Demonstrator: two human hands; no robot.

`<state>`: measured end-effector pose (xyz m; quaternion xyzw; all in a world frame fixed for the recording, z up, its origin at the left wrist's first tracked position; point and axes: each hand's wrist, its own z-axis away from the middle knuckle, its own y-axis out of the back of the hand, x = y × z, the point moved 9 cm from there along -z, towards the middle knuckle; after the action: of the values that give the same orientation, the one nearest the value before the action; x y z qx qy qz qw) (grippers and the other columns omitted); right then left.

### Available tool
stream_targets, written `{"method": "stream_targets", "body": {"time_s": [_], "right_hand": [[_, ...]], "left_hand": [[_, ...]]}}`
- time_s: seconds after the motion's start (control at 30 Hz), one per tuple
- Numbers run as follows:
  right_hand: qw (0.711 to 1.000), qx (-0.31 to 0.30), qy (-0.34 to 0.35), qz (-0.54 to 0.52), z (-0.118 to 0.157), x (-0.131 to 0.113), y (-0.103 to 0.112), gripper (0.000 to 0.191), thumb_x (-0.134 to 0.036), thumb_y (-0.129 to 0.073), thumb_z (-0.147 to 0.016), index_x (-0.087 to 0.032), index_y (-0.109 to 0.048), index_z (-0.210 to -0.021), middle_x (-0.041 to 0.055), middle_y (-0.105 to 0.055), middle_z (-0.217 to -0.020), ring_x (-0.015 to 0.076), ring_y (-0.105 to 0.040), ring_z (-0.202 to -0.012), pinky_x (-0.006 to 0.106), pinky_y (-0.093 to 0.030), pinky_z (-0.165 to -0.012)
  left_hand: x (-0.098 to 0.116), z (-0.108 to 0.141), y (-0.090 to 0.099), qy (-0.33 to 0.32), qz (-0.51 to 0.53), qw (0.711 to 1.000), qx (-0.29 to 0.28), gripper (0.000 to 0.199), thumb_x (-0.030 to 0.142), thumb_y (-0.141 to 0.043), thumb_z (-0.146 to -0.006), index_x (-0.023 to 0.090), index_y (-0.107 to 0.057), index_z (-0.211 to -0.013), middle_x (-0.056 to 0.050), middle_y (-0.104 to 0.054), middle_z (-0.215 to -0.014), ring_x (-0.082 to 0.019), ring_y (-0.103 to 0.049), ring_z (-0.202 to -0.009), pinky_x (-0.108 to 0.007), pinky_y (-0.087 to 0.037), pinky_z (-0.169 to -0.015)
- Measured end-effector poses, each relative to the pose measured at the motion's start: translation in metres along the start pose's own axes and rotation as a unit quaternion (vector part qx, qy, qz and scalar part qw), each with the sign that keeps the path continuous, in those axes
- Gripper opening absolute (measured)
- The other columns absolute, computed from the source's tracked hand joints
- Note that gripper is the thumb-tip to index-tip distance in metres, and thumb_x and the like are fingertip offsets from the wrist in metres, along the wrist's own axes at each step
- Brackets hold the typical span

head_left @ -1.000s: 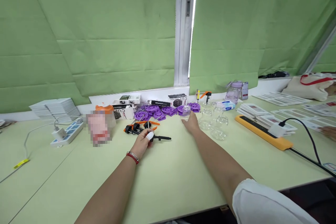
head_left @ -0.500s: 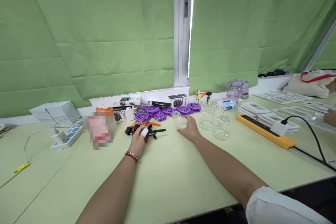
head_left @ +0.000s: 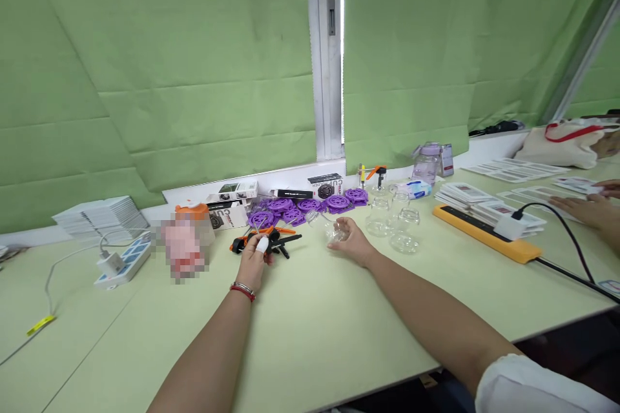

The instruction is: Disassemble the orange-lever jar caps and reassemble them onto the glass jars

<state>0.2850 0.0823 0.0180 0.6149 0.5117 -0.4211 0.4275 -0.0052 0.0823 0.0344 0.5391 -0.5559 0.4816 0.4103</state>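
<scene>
My left hand [head_left: 254, 259], with a white cover on one finger, is closed on a black clamp-like part [head_left: 287, 242]. More black and orange parts [head_left: 238, 244] lie just behind and left of it. My right hand [head_left: 352, 242] has its fingers wrapped round a clear glass jar [head_left: 334, 231], which is tilted with its neck toward the left. Several purple wheel-shaped pieces [head_left: 309, 205] lie beyond both hands. To the right of my right hand stand three clear jars [head_left: 405, 239] close together.
Small boxes [head_left: 227, 215] and a pink item [head_left: 184, 245] sit at the left, by a white power strip [head_left: 130, 263]. On the right are a yellow power strip [head_left: 484, 232], stacked cards [head_left: 467, 193], a lidded jar [head_left: 427, 164] and another person's hands [head_left: 576, 208].
My right hand has closed round the glass jar, which now leans more to the left. The other person's hand has moved in over the sheets. The view has shifted slightly.
</scene>
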Motion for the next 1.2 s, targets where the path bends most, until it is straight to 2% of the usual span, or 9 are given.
{"method": "stream_targets", "body": {"time_s": [0.07, 0.17, 0.27, 0.37, 0.53, 0.73, 0.87, 1.07, 1.2], "right_hand": [[0.995, -0.009, -0.040, -0.088, 0.000, 0.005, 0.003, 0.069, -0.034, -0.079, -0.053, -0.023, -0.045, -0.112, 0.0084, -0.056, -0.113, 0.0216, -0.057, -0.100, 0.037, -0.049, -0.082], [0.981, -0.007, -0.074, -0.179, 0.000, 0.007, 0.008, 0.056, -0.046, -0.071, -0.064, -0.023, -0.049, -0.110, 0.0044, -0.060, -0.094, 0.0164, -0.059, -0.080, 0.030, -0.049, -0.068], [0.972, 0.007, -0.095, -0.216, 0.000, 0.007, 0.010, 0.049, -0.057, -0.059, -0.072, -0.024, -0.051, -0.106, 0.0010, -0.058, -0.078, 0.0134, -0.055, -0.065, 0.024, -0.043, -0.054], [0.969, 0.030, -0.118, -0.215, 0.002, 0.010, 0.010, 0.044, -0.061, -0.056, -0.071, -0.024, -0.050, -0.096, -0.0017, -0.057, -0.070, 0.0113, -0.050, -0.054, 0.022, -0.034, -0.046], [0.972, 0.027, -0.114, -0.202, 0.001, 0.014, 0.006, 0.041, -0.059, -0.059, -0.070, -0.022, -0.047, -0.085, -0.0020, -0.058, -0.070, 0.0105, -0.048, -0.053, 0.021, -0.031, -0.046], [0.977, -0.001, -0.103, -0.187, 0.001, 0.013, 0.000, 0.040, -0.057, -0.059, -0.072, -0.022, -0.048, -0.087, -0.0013, -0.059, -0.073, 0.0106, -0.049, -0.056, 0.021, -0.030, -0.046], [0.977, -0.019, -0.106, -0.182, 0.005, 0.009, -0.011, 0.040, -0.059, -0.056, -0.074, -0.022, -0.049, -0.089, -0.0012, -0.059, -0.074, 0.0115, -0.050, -0.058, 0.021, -0.032, -0.047], [0.979, -0.059, -0.088, -0.174, 0.015, 0.001, -0.040, 0.041, -0.060, -0.054, -0.076, -0.021, -0.050, -0.088, -0.0013, -0.058, -0.076, 0.0104, -0.049, -0.058, 0.021, -0.034, -0.048], [0.978, -0.078, -0.089, -0.173, 0.019, -0.001, -0.049, 0.041, -0.060, -0.052, -0.078, -0.020, -0.050, -0.089, -0.0007, -0.057, -0.076, 0.0105, -0.049, -0.060, 0.020, -0.034, -0.048]], "left_hand": [[0.001, 0.001, -0.001, -0.001, -0.003, 1.000, -0.008, 0.038, 0.047, -0.061, -0.073, 0.018, -0.054, -0.098, 0.003, -0.052, -0.068, -0.010, -0.050, -0.047, -0.024, -0.040, -0.046], [0.003, 0.003, -0.002, 0.000, -0.008, 1.000, -0.016, 0.038, 0.047, -0.060, -0.073, 0.019, -0.054, -0.098, 0.004, -0.051, -0.067, -0.010, -0.050, -0.047, -0.024, -0.040, -0.046], [0.005, 0.005, -0.003, 0.003, -0.010, 1.000, -0.020, 0.039, 0.047, -0.060, -0.073, 0.019, -0.054, -0.099, 0.004, -0.051, -0.064, -0.010, -0.050, -0.047, -0.024, -0.040, -0.047], [0.006, 0.007, -0.004, 0.006, -0.007, 1.000, -0.020, 0.041, 0.047, -0.061, -0.072, 0.018, -0.054, -0.100, 0.004, -0.052, -0.063, -0.010, -0.050, -0.047, -0.024, -0.040, -0.047], [0.006, 0.009, -0.008, 0.006, 0.001, 1.000, -0.031, 0.042, 0.047, -0.061, -0.072, 0.017, -0.055, -0.100, 0.004, -0.051, -0.059, -0.011, -0.051, -0.047, -0.024, -0.040, -0.047], [0.004, 0.010, -0.016, 0.010, 0.010, 0.998, -0.063, 0.040, 0.046, -0.063, -0.071, 0.017, -0.054, -0.097, 0.003, -0.053, -0.065, -0.011, -0.053, -0.047, -0.024, -0.042, -0.046], [0.003, 0.012, -0.024, 0.016, 0.010, 0.997, -0.081, 0.039, 0.046, -0.062, -0.072, 0.018, -0.053, -0.097, 0.002, -0.054, -0.072, -0.011, -0.055, -0.048, -0.027, -0.045, -0.047], [-0.004, 0.026, -0.050, 0.056, 0.015, 0.988, -0.144, 0.041, 0.046, -0.062, -0.073, 0.018, -0.052, -0.100, 0.000, -0.056, -0.075, -0.015, -0.060, -0.053, -0.034, -0.051, -0.055], [-0.004, 0.033, -0.061, 0.071, 0.040, 0.981, -0.178, 0.041, 0.047, -0.062, -0.074, 0.018, -0.051, -0.101, -0.001, -0.059, -0.078, -0.018, -0.063, -0.060, -0.037, -0.053, -0.061]]}}
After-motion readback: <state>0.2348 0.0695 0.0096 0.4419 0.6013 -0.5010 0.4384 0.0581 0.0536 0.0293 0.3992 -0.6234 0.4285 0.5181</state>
